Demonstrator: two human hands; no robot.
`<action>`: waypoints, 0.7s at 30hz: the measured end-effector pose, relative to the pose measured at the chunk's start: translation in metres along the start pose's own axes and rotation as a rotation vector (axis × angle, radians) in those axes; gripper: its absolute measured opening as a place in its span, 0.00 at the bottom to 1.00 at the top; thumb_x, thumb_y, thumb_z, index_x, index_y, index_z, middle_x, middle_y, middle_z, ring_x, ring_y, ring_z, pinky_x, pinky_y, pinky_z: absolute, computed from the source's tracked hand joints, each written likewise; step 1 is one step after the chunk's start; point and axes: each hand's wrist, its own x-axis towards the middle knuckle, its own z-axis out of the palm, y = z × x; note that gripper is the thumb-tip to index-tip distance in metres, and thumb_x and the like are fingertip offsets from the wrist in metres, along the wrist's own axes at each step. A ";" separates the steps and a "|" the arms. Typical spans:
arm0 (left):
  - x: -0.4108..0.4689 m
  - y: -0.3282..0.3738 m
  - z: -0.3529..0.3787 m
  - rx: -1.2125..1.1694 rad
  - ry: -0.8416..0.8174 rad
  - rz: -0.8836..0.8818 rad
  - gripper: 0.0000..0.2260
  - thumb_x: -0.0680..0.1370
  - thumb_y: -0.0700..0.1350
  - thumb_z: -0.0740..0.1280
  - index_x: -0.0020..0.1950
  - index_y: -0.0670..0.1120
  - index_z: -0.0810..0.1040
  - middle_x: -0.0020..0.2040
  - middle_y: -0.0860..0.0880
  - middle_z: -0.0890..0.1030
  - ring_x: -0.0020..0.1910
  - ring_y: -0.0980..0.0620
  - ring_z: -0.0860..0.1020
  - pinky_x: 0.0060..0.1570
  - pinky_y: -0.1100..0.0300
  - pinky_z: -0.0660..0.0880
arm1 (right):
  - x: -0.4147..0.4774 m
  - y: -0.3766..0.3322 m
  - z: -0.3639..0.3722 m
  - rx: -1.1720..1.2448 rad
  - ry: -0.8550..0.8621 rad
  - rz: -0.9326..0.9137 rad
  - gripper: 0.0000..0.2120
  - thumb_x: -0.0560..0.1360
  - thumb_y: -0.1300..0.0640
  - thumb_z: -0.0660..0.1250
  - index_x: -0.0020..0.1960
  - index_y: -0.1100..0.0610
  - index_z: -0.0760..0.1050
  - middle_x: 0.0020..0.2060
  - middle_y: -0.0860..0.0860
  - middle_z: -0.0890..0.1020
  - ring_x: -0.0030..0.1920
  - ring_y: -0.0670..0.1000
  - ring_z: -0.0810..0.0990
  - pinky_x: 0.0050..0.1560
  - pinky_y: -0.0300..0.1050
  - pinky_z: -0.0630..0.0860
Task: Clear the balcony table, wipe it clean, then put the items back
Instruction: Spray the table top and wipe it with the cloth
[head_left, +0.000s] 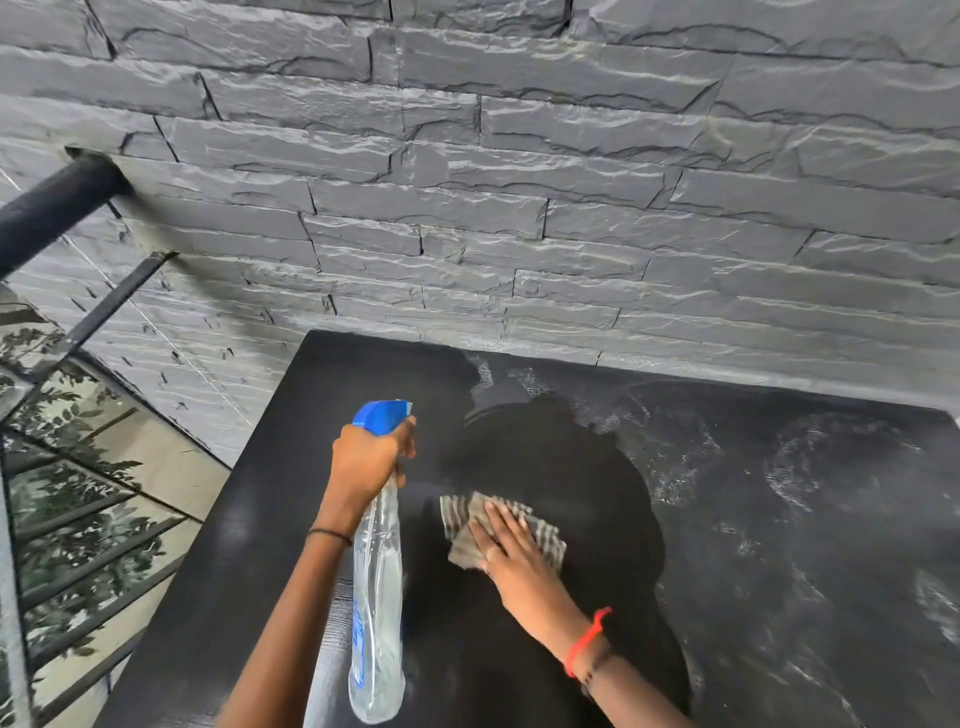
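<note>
A black table (779, 519) fills the lower right, with pale smears and dust across its right half and a darker patch in the middle. My left hand (363, 457) grips the neck of a clear spray bottle (376, 597) with a blue trigger head, nozzle pointing away from me over the table. My right hand (511, 556) lies flat, fingers spread, pressing a grey striped cloth (462, 519) onto the tabletop near the middle. No other items stand on the table.
A dark grey stone wall (519, 208) runs right behind the table's far edge. To the left a black railing (52, 208) with glass panels borders the balcony, with foliage seen below it. The table's left edge drops off beside the railing.
</note>
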 end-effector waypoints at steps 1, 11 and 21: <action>0.004 0.001 0.001 0.001 -0.009 0.002 0.14 0.75 0.47 0.69 0.30 0.44 0.76 0.28 0.48 0.79 0.18 0.51 0.73 0.29 0.60 0.71 | -0.016 0.006 -0.001 -0.028 0.003 0.006 0.35 0.63 0.61 0.77 0.69 0.54 0.72 0.70 0.55 0.72 0.70 0.55 0.71 0.73 0.50 0.60; 0.025 0.000 0.000 -0.013 -0.047 0.011 0.14 0.76 0.46 0.68 0.31 0.45 0.76 0.27 0.51 0.79 0.19 0.52 0.73 0.28 0.60 0.72 | 0.028 0.156 -0.061 -0.090 0.118 0.406 0.26 0.81 0.64 0.53 0.78 0.60 0.50 0.78 0.59 0.47 0.78 0.56 0.46 0.78 0.47 0.44; 0.045 -0.005 -0.017 -0.006 -0.010 -0.015 0.12 0.77 0.46 0.68 0.34 0.45 0.76 0.31 0.48 0.80 0.19 0.52 0.73 0.29 0.60 0.72 | 0.167 0.053 -0.038 -0.063 -0.021 0.166 0.28 0.79 0.66 0.52 0.78 0.57 0.51 0.78 0.56 0.46 0.78 0.58 0.43 0.77 0.55 0.40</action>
